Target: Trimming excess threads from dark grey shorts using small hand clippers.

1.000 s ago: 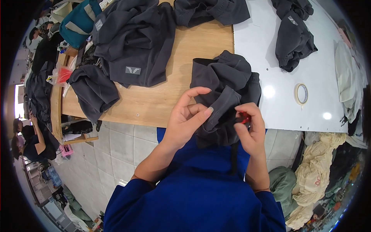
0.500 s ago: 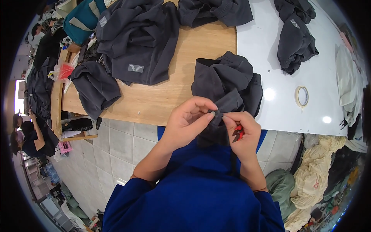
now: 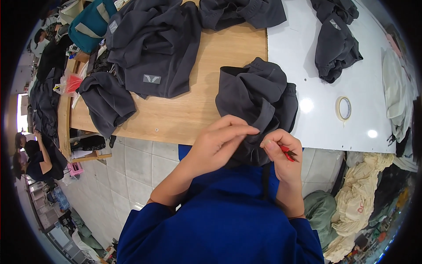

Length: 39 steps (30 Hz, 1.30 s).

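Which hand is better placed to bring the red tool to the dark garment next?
Right, likely: the right hand holds the red tool close to the dark garment; the left hand shows no tool.

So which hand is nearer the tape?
Right. The right hand is below and left of the tape in the picture; the left hand is farther left.

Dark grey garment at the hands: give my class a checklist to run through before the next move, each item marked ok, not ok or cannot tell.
1. Dark grey garment spread flat: not ok, it lies bunched.
2. Left hand gripping the garment firmly: cannot tell, the grip is hidden.
3. Right hand holding the red tool: ok.
4. Red tool's dark end pointing away from the garment: ok.
5. Tape roll apart from the garment: ok, on the white tabletop.
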{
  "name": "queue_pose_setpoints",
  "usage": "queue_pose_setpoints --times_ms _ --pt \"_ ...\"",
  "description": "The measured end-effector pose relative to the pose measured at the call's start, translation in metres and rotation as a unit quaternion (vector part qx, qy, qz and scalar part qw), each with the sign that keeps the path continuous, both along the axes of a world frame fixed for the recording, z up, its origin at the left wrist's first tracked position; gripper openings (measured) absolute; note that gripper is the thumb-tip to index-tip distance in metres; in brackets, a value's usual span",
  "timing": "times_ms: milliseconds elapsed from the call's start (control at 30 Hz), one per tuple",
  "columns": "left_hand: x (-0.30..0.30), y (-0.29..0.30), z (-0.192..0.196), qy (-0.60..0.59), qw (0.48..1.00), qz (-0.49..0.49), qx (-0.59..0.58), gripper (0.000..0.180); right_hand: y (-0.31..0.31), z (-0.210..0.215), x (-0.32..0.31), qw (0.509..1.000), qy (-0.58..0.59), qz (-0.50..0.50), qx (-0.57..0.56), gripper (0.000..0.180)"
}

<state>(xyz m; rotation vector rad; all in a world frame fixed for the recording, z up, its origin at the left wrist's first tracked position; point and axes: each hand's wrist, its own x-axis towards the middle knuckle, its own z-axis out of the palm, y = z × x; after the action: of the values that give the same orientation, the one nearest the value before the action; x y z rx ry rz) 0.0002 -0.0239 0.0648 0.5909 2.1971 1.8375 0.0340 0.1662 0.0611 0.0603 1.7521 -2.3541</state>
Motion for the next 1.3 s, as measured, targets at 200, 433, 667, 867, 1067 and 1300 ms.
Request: queue_pose_setpoints --times_ms 200,433,667,867,1067,1300 --pt "0.002 0.016 -0.001 0.218 0.966 0.038 -0.136 0.032 -0.012 0.009 -0.011 0.965 0.180 -0.003 0.190 0.011" --pt "-0.004 0.002 -0.010 0.108 0.979 0.129 -0.117 0.002 0.008 -0.001 -0.016 0.986 0.124 -0.003 0.112 0.054" --pt "-0.003 -0.011 -0.017 -0.069 0.985 0.159 -0.014 0.011 0.000 -0.004 -0.014 0.981 0.081 -0.003 0.177 0.026" --pt "-0.001 -0.010 -0.027 -0.008 0.981 0.166 0.103 0.012 -0.012 0.005 -0.021 0.934 0.199 -0.032 0.296 0.032" --pt "0.003 -0.007 -0.019 0.015 0.981 0.184 0.064 0.007 -0.020 0.017 -0.023 0.862 0.288 -0.057 0.413 0.035" --pt "0.004 -0.006 -0.020 0.086 0.983 0.160 0.016 0.007 -0.022 0.019 -0.026 0.821 0.314 -0.058 0.473 0.033"
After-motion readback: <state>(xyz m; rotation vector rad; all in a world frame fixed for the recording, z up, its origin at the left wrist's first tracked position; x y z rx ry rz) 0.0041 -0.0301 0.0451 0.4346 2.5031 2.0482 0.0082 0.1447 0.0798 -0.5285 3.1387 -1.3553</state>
